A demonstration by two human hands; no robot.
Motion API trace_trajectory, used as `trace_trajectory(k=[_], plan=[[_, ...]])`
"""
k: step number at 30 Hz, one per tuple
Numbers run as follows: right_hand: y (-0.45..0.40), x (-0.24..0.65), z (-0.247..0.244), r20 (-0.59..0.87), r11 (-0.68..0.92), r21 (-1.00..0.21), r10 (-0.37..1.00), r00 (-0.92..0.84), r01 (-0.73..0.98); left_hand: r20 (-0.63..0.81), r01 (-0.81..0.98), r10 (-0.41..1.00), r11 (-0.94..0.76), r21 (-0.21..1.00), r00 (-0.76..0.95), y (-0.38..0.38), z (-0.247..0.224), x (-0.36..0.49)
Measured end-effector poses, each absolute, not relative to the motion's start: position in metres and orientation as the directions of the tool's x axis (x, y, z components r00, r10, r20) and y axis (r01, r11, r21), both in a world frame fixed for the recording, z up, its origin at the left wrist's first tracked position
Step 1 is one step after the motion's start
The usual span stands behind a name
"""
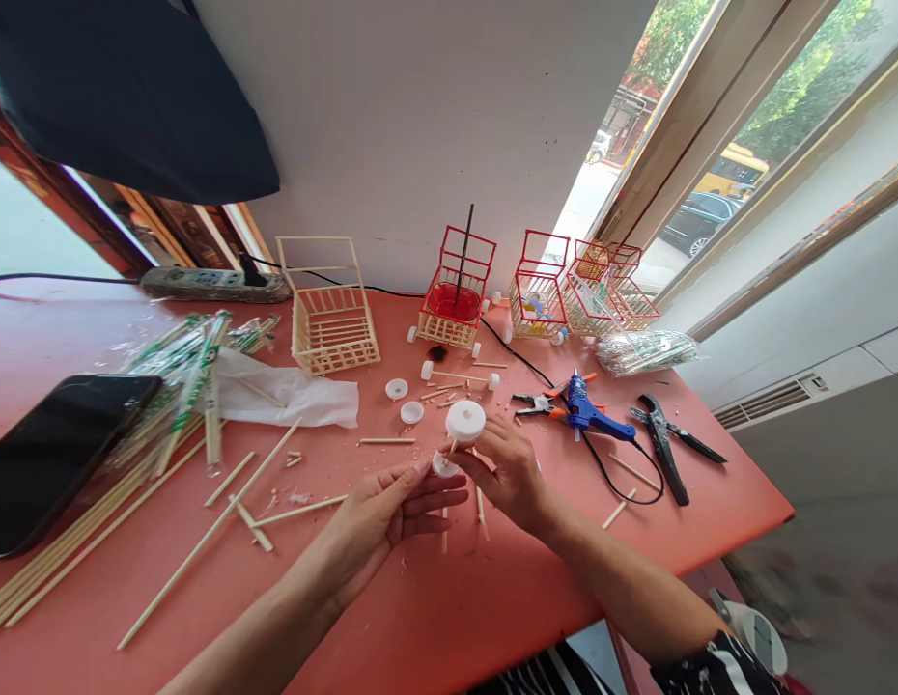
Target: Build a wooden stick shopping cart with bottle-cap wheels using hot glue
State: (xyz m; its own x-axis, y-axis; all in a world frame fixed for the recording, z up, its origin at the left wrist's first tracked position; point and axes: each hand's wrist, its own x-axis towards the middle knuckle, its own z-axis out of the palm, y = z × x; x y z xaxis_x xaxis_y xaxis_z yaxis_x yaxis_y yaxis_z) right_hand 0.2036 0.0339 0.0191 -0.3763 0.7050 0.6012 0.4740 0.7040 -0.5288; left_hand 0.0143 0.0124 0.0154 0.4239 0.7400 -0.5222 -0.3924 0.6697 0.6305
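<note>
My right hand (513,473) pinches a short wooden stick (453,447) that carries a white bottle cap (464,422) at its upper end. At the stick's lower end is a second white cap (443,467), which my left hand (383,512) holds at its rim between thumb and fingertips; its other fingers are stretched out. The exact contact at that cap is partly hidden. Just beyond my hands lie two loose caps (411,413) and another stick with a cap at each end (460,375). Cut stick pieces (387,441) are scattered around.
Wooden stick carts (337,328) line the wall, several edged in red; one holds a red container (455,302). Right are a blue glue gun (586,410), orange-handled pliers (540,403) and black cutters (666,449). Left are wrapped chopsticks (195,376), a phone (54,454) and a power strip (213,283).
</note>
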Motion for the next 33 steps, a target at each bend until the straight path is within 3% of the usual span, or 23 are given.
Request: trace_trajectory(k=[33], plan=[[0.0334, 0.2007, 0.0175, 0.605, 0.718, -0.51, 0.691, -0.395, 0.475, -0.489, -0.357, 0.741, 0.659, 0.662, 0.46, 0.0129, 0.0079, 0.0121]])
